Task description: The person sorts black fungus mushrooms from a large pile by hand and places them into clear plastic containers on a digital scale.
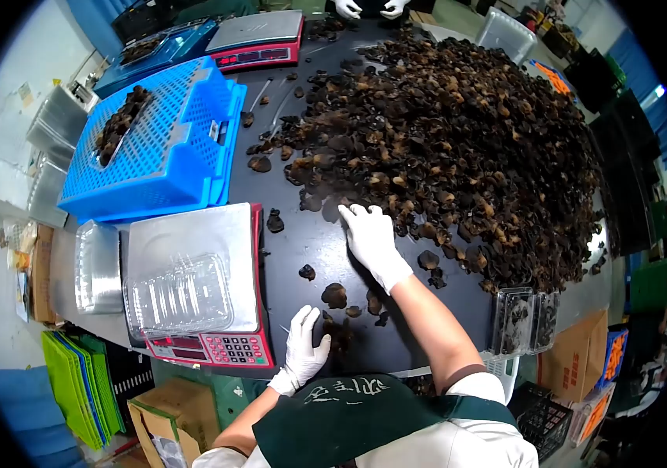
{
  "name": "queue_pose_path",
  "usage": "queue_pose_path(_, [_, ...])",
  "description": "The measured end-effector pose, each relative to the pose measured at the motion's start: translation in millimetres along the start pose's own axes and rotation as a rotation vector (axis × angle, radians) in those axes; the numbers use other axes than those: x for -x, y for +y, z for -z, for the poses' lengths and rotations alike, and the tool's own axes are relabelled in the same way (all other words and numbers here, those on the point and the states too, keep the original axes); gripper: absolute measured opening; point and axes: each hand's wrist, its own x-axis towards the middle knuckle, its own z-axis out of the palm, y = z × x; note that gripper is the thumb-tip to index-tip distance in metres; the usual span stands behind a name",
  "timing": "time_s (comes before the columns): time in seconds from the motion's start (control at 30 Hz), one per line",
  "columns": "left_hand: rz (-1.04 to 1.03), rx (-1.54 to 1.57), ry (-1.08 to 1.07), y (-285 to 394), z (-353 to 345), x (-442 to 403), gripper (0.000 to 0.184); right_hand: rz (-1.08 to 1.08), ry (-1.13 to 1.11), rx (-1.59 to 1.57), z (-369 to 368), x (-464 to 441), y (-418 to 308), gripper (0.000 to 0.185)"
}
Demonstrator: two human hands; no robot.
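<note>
A large heap of dark brown, fungus-like pieces [458, 148] covers the right and middle of the dark table [290, 257]. My right hand [370, 236], in a white glove, reaches to the heap's left edge; its fingertips touch down near some flat pieces, and whether they grip one is unclear. Near the front edge my gloved left hand [304, 349] rests with thumb and fingers apart, beside a few loose pieces [334, 295]. Just left of it stands a red scale [193, 226] with an empty clear plastic tray [181, 295] on its plate.
Upturned blue baskets [154, 148] with some pieces on top stand at the left. Behind them is a second red scale [259, 43]. Clear containers [514, 320] sit at the right front edge. Another person's gloved hands [370, 8] show at the far side.
</note>
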Motion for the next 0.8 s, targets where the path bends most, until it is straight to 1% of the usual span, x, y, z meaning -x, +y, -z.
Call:
queue_pose_path(0.07, [-0.014,-0.004,0.001,-0.4,-0.7,0.4,0.062,-0.071,-0.215,0.235,-13.6,-2.5,-2.2,0.022])
queue_pose_path(0.1, [-0.027,-0.007,0.007,-1.7,-1.8,0.6,0.062,-0.063,-0.217,0.235,-18.7,-3.2,-0.4,0.022])
queue_pose_path(0.17, [-0.032,-0.015,0.01,-4.3,-3.5,1.0,0.06,-0.091,-0.322,0.088,-24.1,-0.4,7.8,0.018])
queue_pose_path(0.2, [-0.044,-0.027,0.006,-5.3,-4.0,1.6,0.059,-0.049,-0.279,-0.007,-21.5,4.6,13.3,0.015])
queue_pose_path(0.3, [-0.045,-0.011,0.015,-7.0,-5.2,2.3,0.059,-0.086,-0.312,-0.205,-0.1,16.5,25.9,0.015])
queue_pose_path(0.33, [-0.045,-0.007,0.014,-6.2,-4.3,2.2,0.059,-0.138,-0.212,-0.392,8.9,19.2,29.6,0.019])
queue_pose_path(0.37, [-0.041,-0.015,0.011,-4.5,-3.2,1.9,0.058,-0.204,-0.17,-0.558,21.4,22.4,34.9,0.022])
queue_pose_path(0.43, [-0.044,-0.016,0.0,-3.5,-3.3,0.9,0.057,-0.498,-0.157,-0.791,64.0,28.4,33.1,0.025])
queue_pose_path(0.5, [-0.032,-0.001,0.004,-4.0,-2.8,1.5,0.057,-0.634,-0.072,-0.993,87.5,50.9,45.0,0.027])
queue_pose_path(0.53, [-0.041,0.012,0.004,-3.9,-1.5,0.5,0.058,-0.748,-0.107,-1.121,107.7,62.8,46.6,0.026])
queue_pose_path(0.57, [-0.042,0.01,0.001,-4.4,-1.3,0.7,0.057,-0.794,-0.136,-1.264,118.6,80.1,53.0,0.027])
queue_pose_path(0.63, [-0.066,0.004,0.018,-4.4,-1.3,0.3,0.056,-0.771,-0.405,-1.304,157.5,104.8,57.4,0.026])
queue_pose_path(0.7, [-0.054,0.013,0.003,-2.5,-0.8,0.3,0.054,-0.812,-0.797,-1.417,183.2,136.0,68.1,0.027])
queue_pose_path(0.77, [-0.058,-0.013,0.005,-2.1,-0.5,0.0,0.054,-0.611,-1.222,-1.258,197.1,165.2,76.8,0.028])
queue_pose_path(0.8, [-0.054,-0.014,0.007,-2.5,-1.2,0.2,0.054,-0.653,-1.396,-1.172,204.2,170.5,71.4,0.03])
